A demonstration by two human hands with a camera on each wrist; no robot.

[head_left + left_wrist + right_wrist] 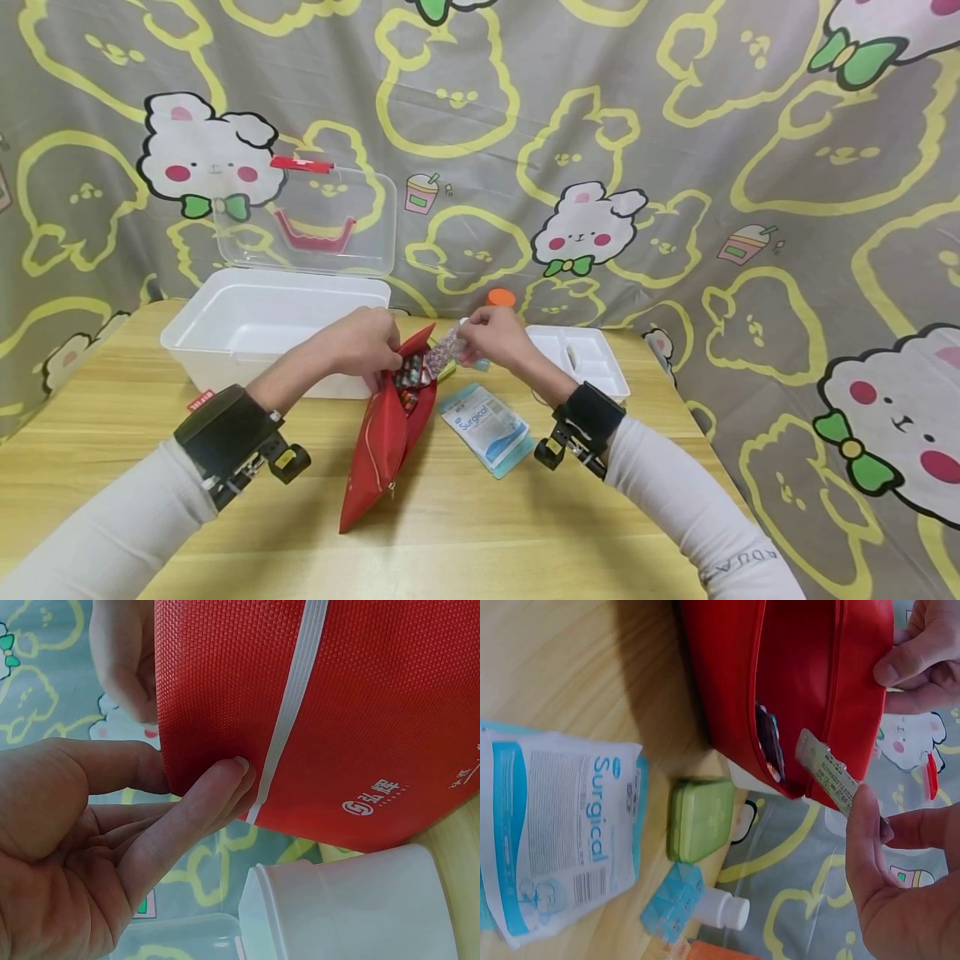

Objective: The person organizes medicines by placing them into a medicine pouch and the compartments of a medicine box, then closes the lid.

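My left hand (362, 340) pinches the edge of a red zippered pouch (381, 433) between thumb and fingers. White lettering and a pale strip show on the pouch's outside (352, 735) in the left wrist view. Between thumb and fingertips, my right hand (497, 335) holds a blister pack (826, 771) at the pouch's open mouth, its printed foil facing the right wrist camera. Inside the pouch lie blister packs of coloured capsules (411, 372), partly hidden by its sides.
A white box (197, 354) with its clear lid raised stands at the left back. Right of the pouch lie surgical mask packets (486, 427). Behind are a green case (702, 819), a blue pill box (673, 901), a white bottle (724, 909) and a white compartment tray (611, 367).
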